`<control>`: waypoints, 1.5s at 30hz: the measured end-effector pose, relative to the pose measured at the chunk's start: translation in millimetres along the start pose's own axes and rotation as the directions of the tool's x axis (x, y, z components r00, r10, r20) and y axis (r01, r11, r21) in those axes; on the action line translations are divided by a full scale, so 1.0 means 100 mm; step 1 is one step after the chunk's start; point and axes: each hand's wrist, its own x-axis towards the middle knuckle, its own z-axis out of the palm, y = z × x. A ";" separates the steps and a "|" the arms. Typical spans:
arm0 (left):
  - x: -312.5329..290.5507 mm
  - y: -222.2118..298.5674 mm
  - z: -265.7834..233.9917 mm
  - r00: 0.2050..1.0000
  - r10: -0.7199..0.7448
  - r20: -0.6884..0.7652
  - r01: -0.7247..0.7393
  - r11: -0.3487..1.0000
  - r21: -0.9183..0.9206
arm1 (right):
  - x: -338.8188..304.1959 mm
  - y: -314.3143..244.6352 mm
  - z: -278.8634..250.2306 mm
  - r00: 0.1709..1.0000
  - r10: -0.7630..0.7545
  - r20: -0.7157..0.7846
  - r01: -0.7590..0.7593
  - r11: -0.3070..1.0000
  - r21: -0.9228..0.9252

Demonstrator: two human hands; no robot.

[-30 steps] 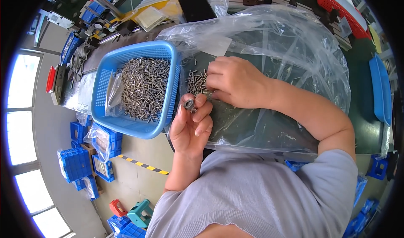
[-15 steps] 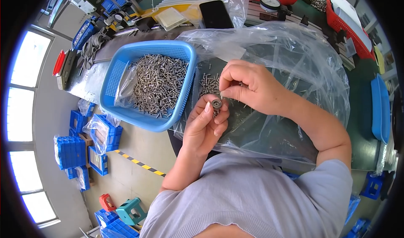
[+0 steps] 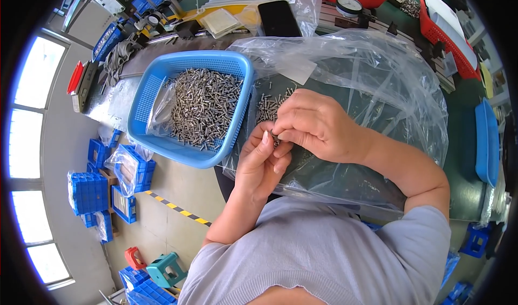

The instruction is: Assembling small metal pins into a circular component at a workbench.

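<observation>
The right hand (image 3: 318,127) had moved left and closer in over the past half second, so that its fingertips met those of the left hand (image 3: 258,162); the small round metal part (image 3: 275,141), whose ring-shaped face had shown plainly, was now mostly covered. This suggested that the work had passed from bringing the fingers up to working directly on the part.

From left to right: well left of the grip stood a blue basket (image 3: 175,155) heaped with short metal pins (image 3: 208,108), a crumpled clear bag (image 3: 162,111) tucked along its left side. Next, the left hand held the part in a closed pinch of thumb and fingers, turned upward. The part sat at those fingertips, right under the right hand. Just beyond the grip lay a small loose pile of pins (image 3: 270,104), partly screened by the right hand. That hand's thumb and fingers curled close over the part; whether they pressed it, pinched a smaller piece or held nothing could not be told. Right of the grip and beyond it spread clear plastic sheeting (image 3: 372,89), its near edge passing behind the right forearm.
</observation>
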 end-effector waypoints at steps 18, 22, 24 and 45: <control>0.02 0.01 0.07 0.996 -0.088 -0.011 0.088 0.996 0.025 | 0.01 -0.01 -0.10 0.922 0.342 0.181 -0.380 0.890 0.253; 0.01 -0.01 0.04 1.000 0.010 -0.019 -0.009 0.999 0.047 | 0.02 0.01 -0.11 0.950 0.274 0.152 -0.308 0.903 0.300; 0.01 -0.02 0.01 0.999 0.032 0.026 -0.031 0.999 -0.043 | 0.02 0.06 -0.13 0.933 0.317 0.170 -0.357 0.868 0.346; 0.03 -0.02 0.02 0.996 0.026 0.091 -0.023 0.999 -0.036 | -0.10 0.27 0.00 0.962 0.225 0.158 -0.185 0.954 -0.236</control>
